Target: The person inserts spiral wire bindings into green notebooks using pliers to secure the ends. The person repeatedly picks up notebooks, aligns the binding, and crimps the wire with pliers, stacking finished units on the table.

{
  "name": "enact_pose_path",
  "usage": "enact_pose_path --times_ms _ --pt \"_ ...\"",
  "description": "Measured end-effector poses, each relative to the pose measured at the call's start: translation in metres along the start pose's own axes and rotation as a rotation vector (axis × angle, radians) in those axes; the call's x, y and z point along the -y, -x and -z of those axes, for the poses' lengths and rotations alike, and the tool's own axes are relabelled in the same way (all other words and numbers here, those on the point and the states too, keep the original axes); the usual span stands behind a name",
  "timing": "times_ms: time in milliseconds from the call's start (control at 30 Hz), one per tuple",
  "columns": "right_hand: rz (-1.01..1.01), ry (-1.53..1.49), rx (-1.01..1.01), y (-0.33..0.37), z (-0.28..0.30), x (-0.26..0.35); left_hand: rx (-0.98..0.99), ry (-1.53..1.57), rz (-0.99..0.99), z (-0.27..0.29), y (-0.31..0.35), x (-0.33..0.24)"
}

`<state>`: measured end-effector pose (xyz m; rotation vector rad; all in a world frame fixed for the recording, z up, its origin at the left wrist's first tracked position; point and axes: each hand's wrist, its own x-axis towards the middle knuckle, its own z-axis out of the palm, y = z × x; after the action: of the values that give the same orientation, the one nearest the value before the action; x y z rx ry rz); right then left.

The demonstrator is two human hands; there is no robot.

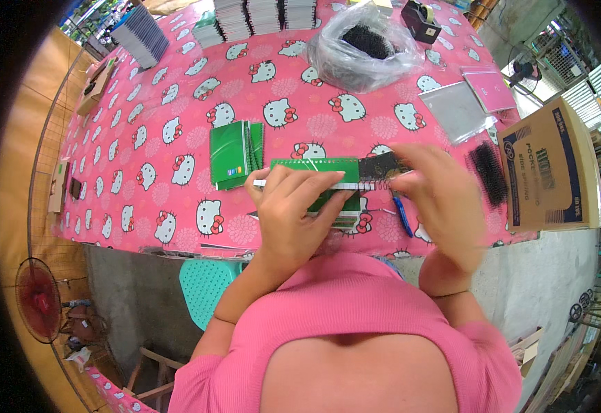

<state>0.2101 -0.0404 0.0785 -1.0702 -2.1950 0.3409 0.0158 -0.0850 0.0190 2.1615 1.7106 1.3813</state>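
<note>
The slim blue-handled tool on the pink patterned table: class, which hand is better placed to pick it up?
Probably the right hand: it is blurred but clearly nearer the slim blue-handled tool. The left hand is farther left, holding the green-covered, coil-bound notebook.

Green notebook point(338, 166), set crosswise, white page edge showing; dark spiral coil point(377, 185) at right end.

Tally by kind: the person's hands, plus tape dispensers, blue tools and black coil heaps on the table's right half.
Hands: 2 (left hand, right hand)
Tape dispenser: 1
Blue tool: 1
Black coil heaps: 2 (bagged heap, loose heap)
Total: 6
</note>
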Motion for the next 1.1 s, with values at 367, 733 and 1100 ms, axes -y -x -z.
enact_pose_path --times_ms 367,733,1100 --pt "0.173 0.124 0.502 -0.018 0.003 -0.006 0.030 0.050 0.040 -0.009 -0.001 0.000" --pt "0.060 0.323 0.598 -0.025 -0.023 -0.009 0.143 0.087 0.087 -0.004 -0.011 -0.005" --pt "0.181 0.225 0.576 -0.037 -0.033 -0.011 0.167 0.321 0.165 0.003 -0.030 -0.001"
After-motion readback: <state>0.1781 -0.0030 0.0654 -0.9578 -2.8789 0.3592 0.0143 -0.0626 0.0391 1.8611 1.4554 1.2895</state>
